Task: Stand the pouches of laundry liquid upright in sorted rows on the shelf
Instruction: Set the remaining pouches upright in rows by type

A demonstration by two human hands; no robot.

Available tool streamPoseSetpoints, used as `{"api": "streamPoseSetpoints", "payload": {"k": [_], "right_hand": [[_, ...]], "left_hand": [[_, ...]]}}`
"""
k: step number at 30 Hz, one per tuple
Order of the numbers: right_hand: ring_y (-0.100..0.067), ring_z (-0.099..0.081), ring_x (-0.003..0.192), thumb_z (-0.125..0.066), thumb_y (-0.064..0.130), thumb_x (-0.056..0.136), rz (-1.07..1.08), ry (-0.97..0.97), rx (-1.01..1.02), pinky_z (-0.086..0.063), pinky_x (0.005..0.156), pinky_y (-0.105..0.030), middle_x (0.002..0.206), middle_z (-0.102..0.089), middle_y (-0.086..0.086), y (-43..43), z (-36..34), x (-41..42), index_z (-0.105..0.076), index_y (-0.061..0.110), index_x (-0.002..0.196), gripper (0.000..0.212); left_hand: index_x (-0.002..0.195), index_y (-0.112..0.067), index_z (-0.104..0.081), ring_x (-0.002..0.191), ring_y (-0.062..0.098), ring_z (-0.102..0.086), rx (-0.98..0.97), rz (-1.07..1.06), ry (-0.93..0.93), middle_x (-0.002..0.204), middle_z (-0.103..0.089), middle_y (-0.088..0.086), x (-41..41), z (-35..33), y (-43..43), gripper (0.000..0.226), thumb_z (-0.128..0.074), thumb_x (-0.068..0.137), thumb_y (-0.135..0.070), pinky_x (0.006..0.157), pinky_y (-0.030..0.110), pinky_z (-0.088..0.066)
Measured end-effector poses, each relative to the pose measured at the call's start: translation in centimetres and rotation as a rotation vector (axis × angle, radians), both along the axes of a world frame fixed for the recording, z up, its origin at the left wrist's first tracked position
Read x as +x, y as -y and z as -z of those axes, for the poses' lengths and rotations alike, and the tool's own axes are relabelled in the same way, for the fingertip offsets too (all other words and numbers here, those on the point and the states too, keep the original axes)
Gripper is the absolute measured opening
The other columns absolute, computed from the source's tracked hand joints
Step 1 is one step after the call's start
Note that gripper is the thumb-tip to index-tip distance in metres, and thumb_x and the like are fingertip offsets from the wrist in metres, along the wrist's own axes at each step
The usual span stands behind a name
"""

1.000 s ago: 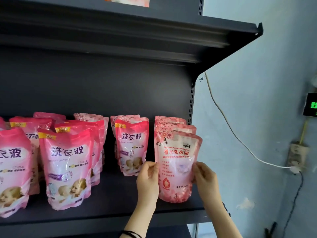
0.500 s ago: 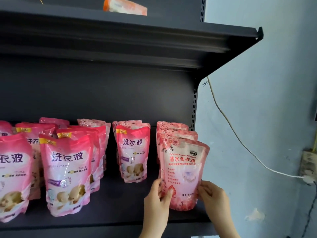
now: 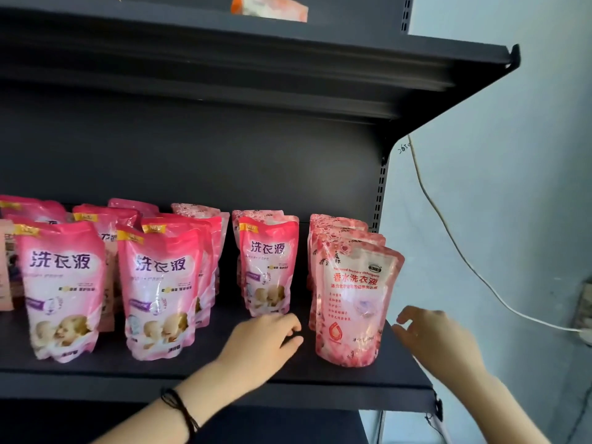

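A floral pink pouch (image 3: 354,302) stands upright on its own at the front right of the dark shelf (image 3: 224,376), heading a row of like pouches (image 3: 339,225). My left hand (image 3: 262,342) hovers just left of it, fingers loosely curled, holding nothing. My right hand (image 3: 437,336) is just right of it, off the shelf's end, fingers relaxed and empty. To the left stand rows of brighter pink pouches (image 3: 160,283) with baby pictures, and another such row (image 3: 267,264) in the middle.
The upper shelf (image 3: 288,59) overhangs the pouches and carries an orange-white pack (image 3: 269,8). A slotted upright (image 3: 381,187) bounds the right end. A white cable (image 3: 455,251) runs down the wall to the right.
Both hands gripped the floral pouch earlier and set it down; now they have let go and drawn apart, and the pouch stands alone. The camera view shifted slightly.
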State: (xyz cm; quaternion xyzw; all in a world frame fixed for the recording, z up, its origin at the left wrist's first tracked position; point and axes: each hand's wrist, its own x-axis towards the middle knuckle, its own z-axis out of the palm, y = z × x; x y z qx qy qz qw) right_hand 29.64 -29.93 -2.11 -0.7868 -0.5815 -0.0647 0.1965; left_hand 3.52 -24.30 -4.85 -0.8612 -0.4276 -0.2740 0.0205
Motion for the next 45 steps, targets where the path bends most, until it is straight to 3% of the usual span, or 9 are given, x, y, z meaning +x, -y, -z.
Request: {"api": "streamPoseSetpoints", "payload": {"k": [5, 8, 14, 20, 26, 31, 36, 40, 45], "right_hand": [[-0.012, -0.065, 0.085, -0.053, 0.051, 0.087, -0.165, 0.179, -0.046, -0.049, 0.070, -0.027, 0.093, -0.068, 0.014, 2.4, -5.3, -4.9, -0.063, 0.037, 0.095, 0.019], [-0.012, -0.063, 0.090, -0.055, 0.049, 0.087, -0.269, 0.244, 0.025, -0.052, 0.078, -0.031, 0.094, -0.067, 0.015, 2.0, -8.3, -8.7, -0.063, 0.036, 0.097, 0.018], [-0.015, -0.060, 0.093, -0.057, 0.043, 0.086, -0.359, 0.289, 0.041, -0.053, 0.080, -0.037, 0.097, -0.066, 0.011, -1.5, -12.3, -14.2, -0.065, 0.030, 0.092, 0.017], [-0.014, -0.064, 0.083, -0.063, 0.043, 0.083, -0.372, 0.141, 0.038, -0.056, 0.075, -0.036, 0.090, -0.068, 0.009, -5.9, -13.9, -16.1, -0.063, 0.029, 0.079, 0.015], [-0.016, -0.064, 0.094, -0.065, 0.038, 0.085, -0.390, -0.003, 0.106, -0.054, 0.086, -0.037, 0.097, -0.070, 0.005, -10.9, -14.8, -15.4, -0.072, 0.017, 0.095, 0.025], [-0.019, -0.062, 0.103, -0.061, 0.028, 0.089, -0.407, -0.092, 0.127, -0.047, 0.083, -0.025, 0.106, -0.071, -0.002, -16.1, -15.4, -15.6, -0.072, 0.012, 0.104, 0.024], [-0.019, -0.058, 0.114, -0.062, 0.029, 0.089, -0.412, 0.008, 0.027, -0.041, 0.090, -0.022, 0.121, -0.067, -0.002, -20.8, -15.4, -15.6, -0.069, 0.015, 0.115, 0.030], [-0.024, -0.053, 0.123, -0.054, 0.033, 0.094, -0.362, 0.155, -0.147, -0.041, 0.103, -0.031, 0.133, -0.059, -0.006, -23.4, -15.4, -14.7, -0.062, 0.011, 0.127, 0.040], [-0.023, -0.062, 0.110, -0.056, 0.036, 0.094, -0.241, 0.233, -0.322, -0.048, 0.094, -0.031, 0.126, -0.064, -0.008, -26.2, -14.7, -13.3, -0.062, 0.007, 0.126, 0.043]], "left_hand": [[0.099, -0.026, -0.058, 0.090, 0.011, -0.060, 0.141, 0.052, -0.238, 0.101, -0.061, -0.012, -4.2, -4.6, 0.5, 0.021, -0.050, 0.092, -0.045, 0.076, 0.033, -0.053], [0.092, -0.026, -0.059, 0.087, 0.011, -0.061, 0.192, 0.046, -0.247, 0.094, -0.063, -0.011, -6.3, -7.6, -0.1, 0.019, -0.053, 0.091, -0.044, 0.071, 0.030, -0.052], [0.099, -0.028, -0.060, 0.095, 0.014, -0.058, 0.211, 0.004, -0.192, 0.101, -0.063, -0.010, -9.5, -13.6, -2.6, 0.019, -0.054, 0.089, -0.042, 0.076, 0.032, -0.048], [0.099, -0.026, -0.061, 0.093, 0.016, -0.059, 0.096, -0.055, -0.084, 0.099, -0.063, -0.009, -10.2, -16.6, -6.3, 0.023, -0.056, 0.088, -0.046, 0.074, 0.031, -0.047], [0.103, -0.018, -0.062, 0.092, 0.021, -0.063, -0.019, -0.067, 0.041, 0.100, -0.065, -0.002, -8.2, -17.0, -10.8, 0.028, -0.059, 0.088, -0.041, 0.083, 0.039, -0.053], [0.109, -0.013, -0.064, 0.100, 0.026, -0.062, -0.097, -0.060, 0.211, 0.112, -0.066, 0.009, -5.3, -16.8, -15.3, 0.025, -0.059, 0.090, -0.028, 0.091, 0.037, -0.050], [0.114, -0.009, -0.065, 0.109, 0.025, -0.060, -0.186, -0.090, 0.288, 0.120, -0.065, 0.010, -4.1, -16.4, -19.5, 0.027, -0.062, 0.090, -0.022, 0.094, 0.029, -0.047], [0.117, -0.010, -0.067, 0.112, 0.026, -0.060, -0.262, -0.169, 0.146, 0.123, -0.064, 0.009, -4.0, -16.0, -22.2, 0.028, -0.060, 0.092, -0.019, 0.094, 0.028, -0.046], [0.110, -0.006, -0.069, 0.105, 0.027, -0.064, -0.286, -0.302, 0.102, 0.115, -0.067, 0.010, -3.5, -15.4, -24.2, 0.024, -0.062, 0.089, -0.016, 0.084, 0.030, -0.050]]}}
